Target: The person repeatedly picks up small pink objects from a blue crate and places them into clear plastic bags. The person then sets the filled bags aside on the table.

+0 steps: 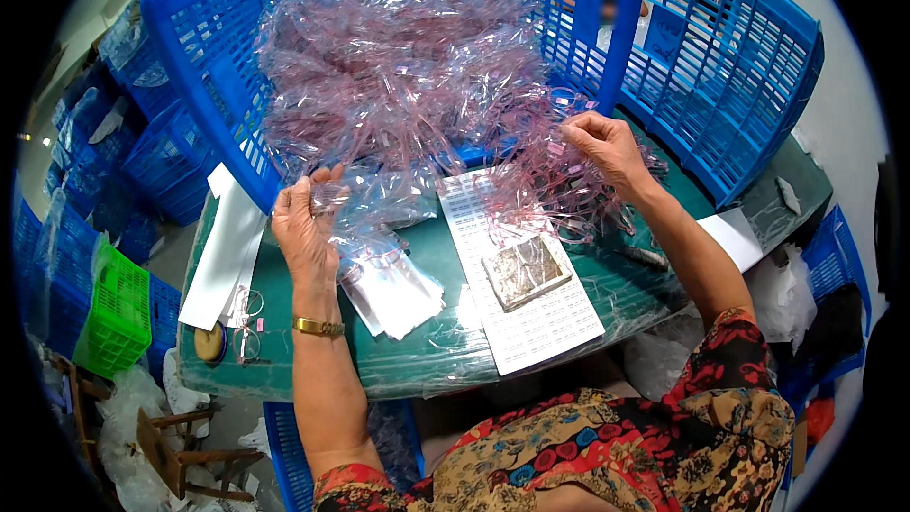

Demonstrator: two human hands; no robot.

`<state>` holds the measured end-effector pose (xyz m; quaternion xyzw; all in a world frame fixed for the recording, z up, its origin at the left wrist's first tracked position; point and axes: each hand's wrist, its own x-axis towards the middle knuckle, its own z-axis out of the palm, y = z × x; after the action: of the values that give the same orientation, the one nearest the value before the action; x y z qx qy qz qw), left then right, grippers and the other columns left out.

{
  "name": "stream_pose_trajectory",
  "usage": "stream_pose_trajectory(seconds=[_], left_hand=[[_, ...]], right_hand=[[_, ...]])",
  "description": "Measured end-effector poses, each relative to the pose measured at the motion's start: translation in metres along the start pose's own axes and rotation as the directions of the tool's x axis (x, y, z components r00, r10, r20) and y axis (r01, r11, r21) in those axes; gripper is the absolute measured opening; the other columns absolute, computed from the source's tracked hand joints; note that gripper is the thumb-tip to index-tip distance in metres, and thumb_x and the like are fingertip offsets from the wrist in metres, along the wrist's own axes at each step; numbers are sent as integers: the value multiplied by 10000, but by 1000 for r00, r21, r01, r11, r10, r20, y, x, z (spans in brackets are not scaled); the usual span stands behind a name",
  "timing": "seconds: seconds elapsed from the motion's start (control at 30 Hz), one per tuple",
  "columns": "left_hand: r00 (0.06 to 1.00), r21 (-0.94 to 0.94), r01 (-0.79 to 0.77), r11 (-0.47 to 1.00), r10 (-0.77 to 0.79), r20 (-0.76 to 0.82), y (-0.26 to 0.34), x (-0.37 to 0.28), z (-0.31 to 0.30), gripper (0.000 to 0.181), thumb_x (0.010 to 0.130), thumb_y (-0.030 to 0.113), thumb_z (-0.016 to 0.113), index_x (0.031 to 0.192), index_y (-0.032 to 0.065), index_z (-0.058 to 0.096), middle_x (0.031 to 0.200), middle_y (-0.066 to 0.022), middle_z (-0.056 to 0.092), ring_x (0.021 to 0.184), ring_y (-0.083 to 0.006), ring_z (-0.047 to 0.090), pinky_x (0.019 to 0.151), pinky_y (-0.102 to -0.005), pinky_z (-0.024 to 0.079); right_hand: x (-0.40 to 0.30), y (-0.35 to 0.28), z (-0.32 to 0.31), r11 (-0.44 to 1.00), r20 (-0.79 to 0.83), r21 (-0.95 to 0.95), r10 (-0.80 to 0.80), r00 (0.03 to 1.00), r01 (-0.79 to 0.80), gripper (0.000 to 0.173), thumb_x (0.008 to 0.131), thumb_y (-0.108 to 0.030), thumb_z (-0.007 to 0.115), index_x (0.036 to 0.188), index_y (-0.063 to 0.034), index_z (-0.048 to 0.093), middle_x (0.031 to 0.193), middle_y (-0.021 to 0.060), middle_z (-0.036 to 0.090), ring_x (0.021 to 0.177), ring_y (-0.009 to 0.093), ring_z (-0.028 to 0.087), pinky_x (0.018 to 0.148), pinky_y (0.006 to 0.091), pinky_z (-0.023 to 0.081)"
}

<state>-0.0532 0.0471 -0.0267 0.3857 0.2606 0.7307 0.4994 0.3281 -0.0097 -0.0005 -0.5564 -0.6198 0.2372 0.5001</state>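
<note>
My left hand (306, 224) has clear plastic sleeves (377, 192) at its fingers, left of a fanned stack of bags with white inserts (394, 291). On the right, my right hand (608, 149) pinches thumb and forefinger at a thin pink eyeglass frame, over a tangled heap of pink eyeglasses (561, 178) with small pink tags. Behind both hands, a blue plastic crate (206, 107) tipped on its side holds a large mound of pink eyeglasses in clear bags (398, 50). One separate pair of eyeglasses (247, 327) lies at the table's left.
A printed label sheet (547, 334) lies on the green table (426, 363) under a shallow square tray (526, 270). White paper strips (224, 263) and a round tin (210, 343) are at left. Another blue crate (725, 71) stands at right; a wooden stool (192, 455) is on the floor.
</note>
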Motion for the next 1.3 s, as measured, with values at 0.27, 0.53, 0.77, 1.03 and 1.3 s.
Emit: stream_pose_trajectory(seconds=[0.27,0.53,0.77,1.03,1.3], left_hand=[[982,-72,183,980,-186,-34,7,-7,-1,177,815,132,703,808,121,527,582,54,449,494,-49,452,480,-233,481],[908,-19,391,920,-382,170,3,-9,3,169,833,104,668,982,53,606,728,29,569,621,-64,546,499,-198,447],[890,-2,424,906,-416,185,8,-21,26,215,902,122,573,1071,-8,557,768,-21,593,699,-140,631,587,-257,564],[724,-138,676,724,-617,310,-3,-18,13,450,895,344,603,1131,-30,521,585,64,442,440,-26,371,374,-152,323],[765,44,610,791,-603,225,-3,-27,26,248,897,301,602,891,57,562,709,-19,574,412,-22,350,307,-139,266]], right_hand=[[62,-28,48,707,41,-628,-387,921,325,325,858,-294,562,1064,-45,602,1086,166,587,1020,327,558,895,405,438],[154,-23,143,568,133,-780,-263,956,265,286,861,-264,582,1115,-133,582,1020,136,565,1048,311,550,856,440,469],[165,-7,103,626,43,-665,-511,858,406,142,861,-173,585,936,-88,669,945,109,606,860,284,619,739,366,494],[31,-70,96,852,-1,269,-467,884,450,192,807,6,610,978,-47,680,961,74,630,832,141,623,640,203,527],[-17,-55,111,836,96,473,-361,927,277,221,854,21,547,1063,-31,597,1087,75,592,894,120,612,617,214,542]])
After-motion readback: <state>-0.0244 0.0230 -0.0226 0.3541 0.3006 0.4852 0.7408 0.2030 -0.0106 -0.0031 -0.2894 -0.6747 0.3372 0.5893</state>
